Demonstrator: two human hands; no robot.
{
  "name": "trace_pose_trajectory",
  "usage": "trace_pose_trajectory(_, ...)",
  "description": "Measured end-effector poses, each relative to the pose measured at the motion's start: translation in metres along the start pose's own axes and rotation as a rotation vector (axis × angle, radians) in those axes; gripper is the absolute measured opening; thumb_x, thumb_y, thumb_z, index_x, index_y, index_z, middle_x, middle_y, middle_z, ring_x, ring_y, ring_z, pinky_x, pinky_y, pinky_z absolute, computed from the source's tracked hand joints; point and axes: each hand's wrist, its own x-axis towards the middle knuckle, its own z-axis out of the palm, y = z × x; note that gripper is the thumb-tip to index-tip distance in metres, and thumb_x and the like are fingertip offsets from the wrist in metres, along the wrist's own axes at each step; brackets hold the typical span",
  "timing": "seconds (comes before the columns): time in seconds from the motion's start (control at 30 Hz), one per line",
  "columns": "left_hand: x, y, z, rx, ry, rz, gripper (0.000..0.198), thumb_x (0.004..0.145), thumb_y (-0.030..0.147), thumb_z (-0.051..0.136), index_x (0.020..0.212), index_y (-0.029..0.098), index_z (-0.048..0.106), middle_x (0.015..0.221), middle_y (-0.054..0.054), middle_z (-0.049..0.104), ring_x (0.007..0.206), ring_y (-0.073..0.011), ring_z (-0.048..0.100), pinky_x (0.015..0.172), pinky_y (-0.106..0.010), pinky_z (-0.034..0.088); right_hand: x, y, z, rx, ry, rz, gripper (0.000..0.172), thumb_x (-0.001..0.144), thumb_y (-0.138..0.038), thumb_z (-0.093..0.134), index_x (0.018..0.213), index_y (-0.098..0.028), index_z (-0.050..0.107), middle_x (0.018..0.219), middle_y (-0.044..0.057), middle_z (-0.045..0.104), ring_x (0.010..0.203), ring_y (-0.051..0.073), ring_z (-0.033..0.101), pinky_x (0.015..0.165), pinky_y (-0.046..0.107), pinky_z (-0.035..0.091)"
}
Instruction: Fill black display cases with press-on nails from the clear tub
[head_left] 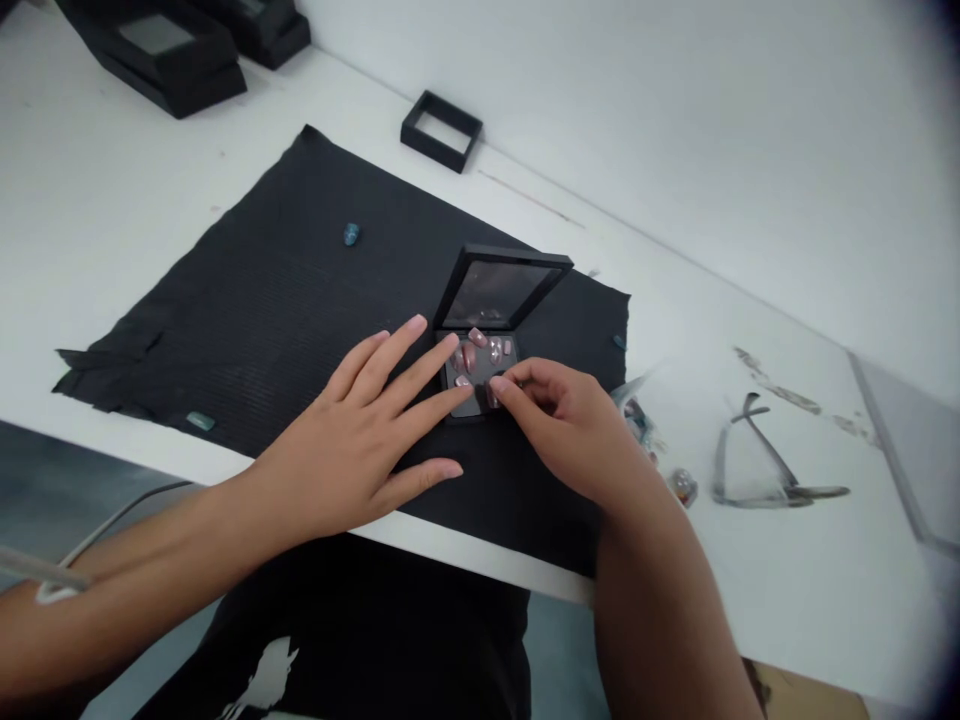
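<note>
A small black display case stands with its clear-windowed lid raised on a black cloth. Several shiny pinkish press-on nails lie inside it. My left hand is open, fingers spread, with its fingertips at the left side of the case over some of the nails. At the case's front right corner, the thumb and index finger of my right hand pinch a press-on nail, partly hidden by the thumb.
Blue-green nails lie scattered on the cloth. Eyeglasses and a crumpled clear plastic piece sit to the right. A black open frame is near the wall, and more black cases are stacked at the upper left.
</note>
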Motion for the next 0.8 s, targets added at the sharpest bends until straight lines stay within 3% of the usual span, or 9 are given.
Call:
trace_pose_trajectory(0.13,0.001,0.0,0.001,0.025,0.001,-0.004,0.067,0.106,0.057,0.039,0.158,0.015,0.04,0.169,-0.013,0.03,0.159,-0.0385,0.018,0.127,-0.055,0.022,-0.006,0.002,0.006,-0.01,0.079,-0.015,0.022,0.093,-0.045,0.063,0.089,-0.024,0.064,0.052,-0.009,0.048,0.047,0.01,0.04,0.049,0.026,0.03)
trace_pose_trajectory(0.37,0.001,0.0,0.0,-0.001,-0.035,0.001,0.066,0.103,0.062,0.043,0.156,0.022,0.044,0.17,-0.012,0.027,0.16,-0.0393,0.016,0.127,-0.058,0.021,-0.01,0.005,0.012,-0.028,0.149,-0.09,0.016,0.093,-0.038,0.064,0.089,-0.024,0.067,0.055,-0.008,0.047,0.048,0.01,0.042,0.05,0.025,0.032)
trace_pose_trajectory(0.5,0.001,0.0,0.0,-0.006,-0.034,-0.025,0.063,0.103,0.059,0.045,0.155,0.023,0.045,0.17,-0.011,0.027,0.16,-0.0393,0.016,0.127,-0.059,0.022,-0.01,0.002,0.015,-0.112,0.182,-0.11,0.015,0.092,-0.037,0.063,0.088,-0.025,0.071,0.055,-0.007,0.05,0.048,0.011,0.044,0.05,0.026,0.031)
trace_pose_trajectory(0.8,0.001,0.001,0.0,0.024,-0.031,-0.053,0.063,0.103,0.06,0.045,0.155,0.024,0.045,0.171,-0.012,0.025,0.159,-0.0415,0.017,0.124,-0.062,0.025,-0.018,-0.004,0.023,-0.431,0.385,-0.254,0.028,0.098,-0.037,0.055,0.086,-0.025,0.077,0.057,-0.001,0.064,0.05,0.014,0.053,0.054,0.029,0.026)
